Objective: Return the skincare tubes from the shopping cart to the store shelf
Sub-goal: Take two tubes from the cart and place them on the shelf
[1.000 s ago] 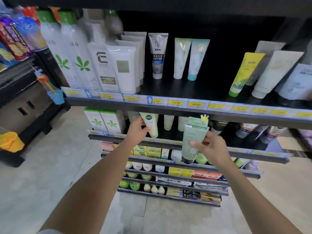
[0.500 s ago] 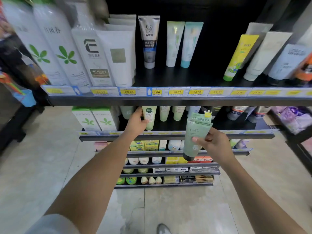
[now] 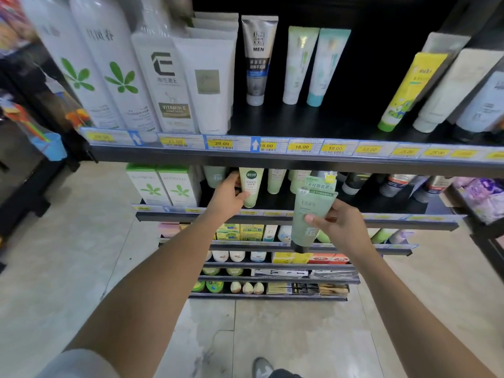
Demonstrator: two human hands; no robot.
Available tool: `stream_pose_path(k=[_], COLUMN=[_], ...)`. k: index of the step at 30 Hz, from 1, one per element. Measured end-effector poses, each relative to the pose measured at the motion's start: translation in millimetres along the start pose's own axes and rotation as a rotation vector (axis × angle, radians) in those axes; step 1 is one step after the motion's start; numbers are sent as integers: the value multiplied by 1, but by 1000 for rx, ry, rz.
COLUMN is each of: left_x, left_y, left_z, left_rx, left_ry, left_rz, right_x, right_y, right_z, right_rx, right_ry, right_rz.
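Both hands grasping tubes at the second shelf [image 3: 272, 218].
Left hand [image 3: 227, 196] grips pale green tube [image 3: 251, 186] standing there; right hand [image 3: 341, 222] holds sage tube [image 3: 309, 214] clear of it.

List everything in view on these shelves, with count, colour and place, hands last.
spray bottles: 2, white with green leaves, top shelf left
white tubes: several, top shelf, beside the bottles
MEN tube: 1, grey, top shelf centre
pastel tubes: 2, green and blue, right of it
yellow tube: 1, top shelf right
boxes: 2, white-green, second shelf left
pale tube: 1, second shelf
green tube: 1, before second shelf
left hand: grips pale tube
right hand: holds green tube
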State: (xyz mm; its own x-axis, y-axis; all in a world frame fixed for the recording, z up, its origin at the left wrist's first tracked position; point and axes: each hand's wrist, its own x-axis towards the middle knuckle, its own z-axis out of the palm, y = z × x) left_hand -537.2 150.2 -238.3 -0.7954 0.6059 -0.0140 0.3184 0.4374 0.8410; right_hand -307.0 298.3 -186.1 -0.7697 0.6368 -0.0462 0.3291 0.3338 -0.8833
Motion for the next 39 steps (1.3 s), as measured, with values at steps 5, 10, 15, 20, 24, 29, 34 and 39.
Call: stream_pose_path(k=[5, 10, 15, 20, 24, 29, 34, 39], left_x=[-18, -63, -91, -91, -86, -86, -89, -93], left_y=[-21, -54, -99, -131, -135, -136, -133, -127], left_z=[-17, -41, -72, -102, -108, -112, -114, -112], left_rx=[162, 716, 943, 959, 935, 914, 908, 878], left_ry=[96, 130, 290, 272, 274, 268, 234, 211], left_rz=[72, 319, 272, 128, 171, 204, 177, 132], right_x=[6, 12, 9, 5, 8, 19, 32, 45], right_y=[-5, -18, -36, -49, -59, -72, -85, -85], right_z=[10, 35, 75, 118, 144, 163, 177, 186], right_rx=[7, -8, -24, -39, -10, 19, 23, 6], right_ry=[-25, -72, -113, -120, -69, 4, 32, 52], right_rz=[-11, -42, -100, -129, -158, -184, -195, -181])
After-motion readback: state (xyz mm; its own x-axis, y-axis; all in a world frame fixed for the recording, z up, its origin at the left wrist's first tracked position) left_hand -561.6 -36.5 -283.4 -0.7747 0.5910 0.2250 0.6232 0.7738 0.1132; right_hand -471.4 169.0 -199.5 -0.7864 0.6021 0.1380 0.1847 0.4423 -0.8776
